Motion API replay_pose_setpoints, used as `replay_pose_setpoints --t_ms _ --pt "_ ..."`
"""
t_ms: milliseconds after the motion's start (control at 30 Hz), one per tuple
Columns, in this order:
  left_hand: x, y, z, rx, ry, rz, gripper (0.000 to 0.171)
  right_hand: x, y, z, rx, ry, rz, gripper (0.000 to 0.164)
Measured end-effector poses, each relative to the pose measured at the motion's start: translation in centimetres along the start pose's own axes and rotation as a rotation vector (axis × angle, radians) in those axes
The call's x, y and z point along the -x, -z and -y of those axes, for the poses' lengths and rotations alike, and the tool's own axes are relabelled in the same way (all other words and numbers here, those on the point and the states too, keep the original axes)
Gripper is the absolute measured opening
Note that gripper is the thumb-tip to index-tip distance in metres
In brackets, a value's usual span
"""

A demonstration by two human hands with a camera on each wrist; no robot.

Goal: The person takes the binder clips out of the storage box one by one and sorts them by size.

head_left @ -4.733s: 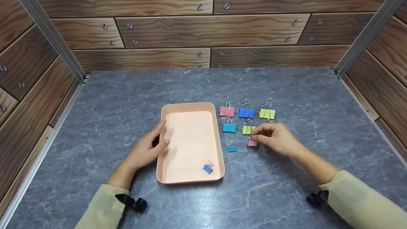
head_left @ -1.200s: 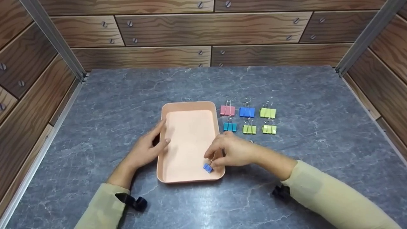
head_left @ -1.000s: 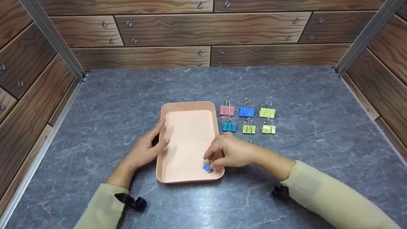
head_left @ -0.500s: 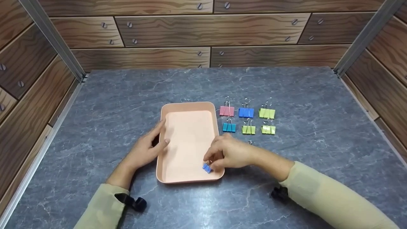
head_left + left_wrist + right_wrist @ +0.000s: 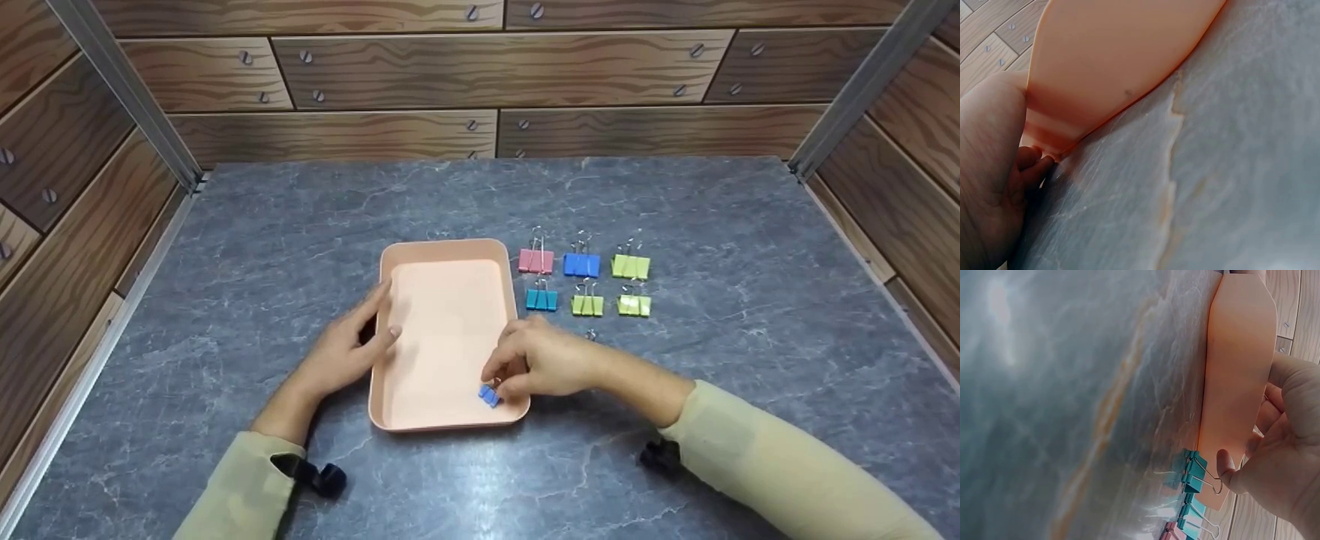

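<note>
A peach tray (image 5: 442, 300) lies on the grey marbled table. My left hand (image 5: 341, 356) grips its left wall, thumb over the rim; in the left wrist view, curled fingers (image 5: 1036, 166) meet the outside wall. At the tray's near right corner my right hand (image 5: 551, 360) reaches over the rim and pinches a small blue binder clip (image 5: 489, 395) by its wire handles. The thumb and fingers partly cover that clip. In the right wrist view two teal binder clips (image 5: 1193, 472) and a pink one (image 5: 1172, 531) stand just outside the tray, below the hand.
Right of the tray stand two rows of larger binder clips: pink (image 5: 536, 261), blue (image 5: 582, 265) and lime (image 5: 631, 266) behind, teal (image 5: 541, 300) and two lime ones (image 5: 587, 305) in front. A wire handle (image 5: 591, 334) shows behind my right wrist. Wood-patterned panels (image 5: 480, 71) enclose the table.
My right hand has left the small pink clip on the table and moved left into the tray, onto the small blue clip. Over the last second it barely moves. My left hand stays put.
</note>
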State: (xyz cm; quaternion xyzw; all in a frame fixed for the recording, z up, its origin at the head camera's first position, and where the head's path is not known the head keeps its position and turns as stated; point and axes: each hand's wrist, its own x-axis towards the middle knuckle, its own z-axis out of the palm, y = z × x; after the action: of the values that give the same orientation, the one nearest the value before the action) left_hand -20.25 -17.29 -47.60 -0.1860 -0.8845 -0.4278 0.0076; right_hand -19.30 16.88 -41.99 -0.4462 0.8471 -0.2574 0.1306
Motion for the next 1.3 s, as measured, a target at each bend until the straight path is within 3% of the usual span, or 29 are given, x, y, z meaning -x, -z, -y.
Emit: replay_pose_setpoints --t_ms 600,933,1300 --pt "-0.14 0.02 0.01 0.013 0.009 0.003 0.074 -0.06 -0.23 -0.44 -0.004 0.028 -0.048 0.014" --pt "-0.11 -0.01 0.09 0.01 0.006 0.0 0.074 -0.32 -0.28 -0.5 -0.058 0.035 -0.054 0.014" --pt "-0.03 0.03 0.09 0.0 0.011 0.013 0.074 -0.3 0.63 -0.28 -0.159 0.005 -0.135 0.015"
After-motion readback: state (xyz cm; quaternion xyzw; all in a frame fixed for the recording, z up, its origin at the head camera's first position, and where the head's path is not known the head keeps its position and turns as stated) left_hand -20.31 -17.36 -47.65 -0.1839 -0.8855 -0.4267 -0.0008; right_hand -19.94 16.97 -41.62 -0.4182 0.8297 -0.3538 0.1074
